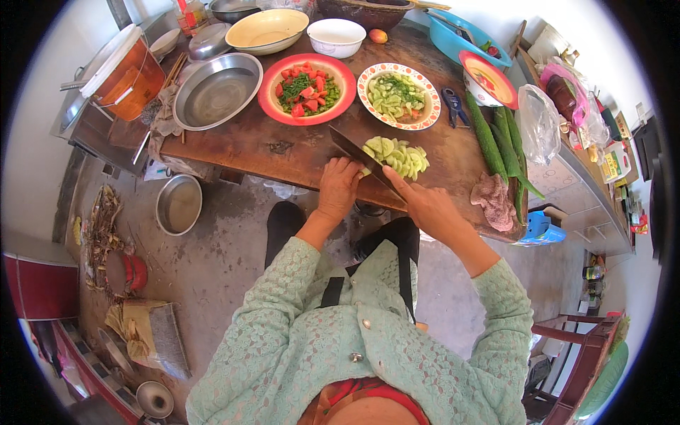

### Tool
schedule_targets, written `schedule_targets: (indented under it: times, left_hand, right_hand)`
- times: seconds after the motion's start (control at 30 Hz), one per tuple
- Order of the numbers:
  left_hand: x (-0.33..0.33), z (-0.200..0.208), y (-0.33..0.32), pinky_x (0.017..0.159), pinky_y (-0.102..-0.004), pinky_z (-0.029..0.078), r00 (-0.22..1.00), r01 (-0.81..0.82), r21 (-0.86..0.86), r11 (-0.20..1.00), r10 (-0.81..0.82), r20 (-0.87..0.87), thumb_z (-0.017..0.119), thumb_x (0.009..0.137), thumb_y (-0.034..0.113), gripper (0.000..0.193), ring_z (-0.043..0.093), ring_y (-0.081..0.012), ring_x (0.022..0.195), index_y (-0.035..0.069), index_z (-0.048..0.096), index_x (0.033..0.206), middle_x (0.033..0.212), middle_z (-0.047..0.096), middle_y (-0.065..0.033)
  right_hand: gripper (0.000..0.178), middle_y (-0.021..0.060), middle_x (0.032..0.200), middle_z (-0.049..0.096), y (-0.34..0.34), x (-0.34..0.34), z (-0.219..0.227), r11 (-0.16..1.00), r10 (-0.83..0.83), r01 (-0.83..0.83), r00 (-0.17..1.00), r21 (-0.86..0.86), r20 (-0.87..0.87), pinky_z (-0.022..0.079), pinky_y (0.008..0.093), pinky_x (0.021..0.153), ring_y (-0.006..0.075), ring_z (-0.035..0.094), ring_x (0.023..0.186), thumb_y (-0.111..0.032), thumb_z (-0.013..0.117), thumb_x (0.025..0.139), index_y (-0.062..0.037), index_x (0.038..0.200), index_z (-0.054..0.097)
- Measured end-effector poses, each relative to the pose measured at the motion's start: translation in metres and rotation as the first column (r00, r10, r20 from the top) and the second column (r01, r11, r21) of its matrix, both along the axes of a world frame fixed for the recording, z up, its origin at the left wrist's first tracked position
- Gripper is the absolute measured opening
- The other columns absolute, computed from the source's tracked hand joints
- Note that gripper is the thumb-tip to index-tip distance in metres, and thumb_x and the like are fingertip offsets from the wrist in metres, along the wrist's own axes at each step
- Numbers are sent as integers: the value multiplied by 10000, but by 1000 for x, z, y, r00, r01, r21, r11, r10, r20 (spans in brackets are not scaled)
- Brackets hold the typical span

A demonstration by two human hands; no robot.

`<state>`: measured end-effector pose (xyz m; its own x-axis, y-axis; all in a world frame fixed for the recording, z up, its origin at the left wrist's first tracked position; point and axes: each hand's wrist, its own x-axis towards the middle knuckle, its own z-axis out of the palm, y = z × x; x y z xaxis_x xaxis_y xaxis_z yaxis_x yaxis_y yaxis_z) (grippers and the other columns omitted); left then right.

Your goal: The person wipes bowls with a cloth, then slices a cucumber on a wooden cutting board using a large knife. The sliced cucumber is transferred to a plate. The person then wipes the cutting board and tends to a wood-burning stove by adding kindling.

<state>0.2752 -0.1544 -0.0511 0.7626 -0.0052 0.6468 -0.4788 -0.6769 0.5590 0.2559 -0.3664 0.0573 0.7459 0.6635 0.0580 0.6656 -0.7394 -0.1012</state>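
My right hand (428, 205) is closed around the handle of a kitchen knife (352, 147). Its dark, broad blade slants over the wooden table, pointing away and to the left. Just left of the blade, the curled fingers of my left hand (338, 188) press on a piece of cucumber (365, 171), which they mostly cover. A heap of thin, pale green cucumber slices (402, 159) lies against the blade's far right side. Beyond it, a patterned bowl (433, 110) holds more slices with chopped greens. A red-rimmed dish (266, 99) contains cut tomato and chopped green vegetables.
Whole cucumbers (489, 142), a crumpled cloth (494, 202) and a dark blue peeler-like tool (453, 106) lie to the right. A metal basin of water (185, 113) stands left, near an orange bucket (134, 81). The table's front edge (297, 178) runs close to my hands.
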Motion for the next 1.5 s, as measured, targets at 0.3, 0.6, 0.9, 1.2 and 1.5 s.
schedule_targets:
  times: [0.3, 0.6, 0.9, 1.2, 1.5]
  left_hand:
    - [1, 1, 0, 774, -406, 432, 1000, -22, -30, 999, 22, -12, 656, 759, 26, 192, 528, -301, 878, 85, 618, 937, 907, 564, -70]
    - [0, 1, -1, 767, -406, 430, 1000, -24, -37, 999, 25, 11, 668, 749, 37, 188, 529, -298, 867, 91, 623, 924, 892, 566, -64]
    - [0, -2, 1, 764, -413, 428, 999, -22, -47, 999, 23, 35, 654, 733, -1, 198, 531, -320, 858, 88, 620, 907, 887, 569, -80]
    - [-1, -2, 3, 758, -402, 420, 1000, -21, -11, 1000, 22, 23, 658, 755, 32, 178, 524, -296, 849, 80, 625, 923, 880, 575, -61]
    - [-3, -4, 7, 762, -402, 416, 999, -6, -22, 1000, 7, 37, 658, 768, 38, 152, 539, -290, 863, 84, 630, 911, 885, 588, -56]
  right_hand:
    - [823, 143, 779, 653, 7, 13, 25, 993, -82, 75, 994, -87, -75, 506, 479, 579, 357, 652, 695, -59, 573, 828, -268, 1529, 197]
    - [791, 135, 784, 666, 5, 2, 3, 999, 12, -12, 1000, -49, 14, 484, 460, 546, 343, 641, 646, -61, 589, 826, -204, 1522, 241]
    - [820, 134, 803, 659, 10, 13, 16, 997, -57, 55, 998, -55, -37, 508, 475, 575, 365, 657, 700, -36, 559, 825, -256, 1529, 201]
    - [773, 148, 770, 657, 15, 7, 5, 999, 42, -41, 999, 32, -23, 474, 483, 549, 361, 635, 645, -76, 592, 831, -197, 1515, 253]
    - [817, 148, 791, 664, 22, 13, 20, 997, -62, 60, 996, -45, -58, 503, 468, 569, 369, 648, 672, -73, 581, 817, -262, 1524, 216]
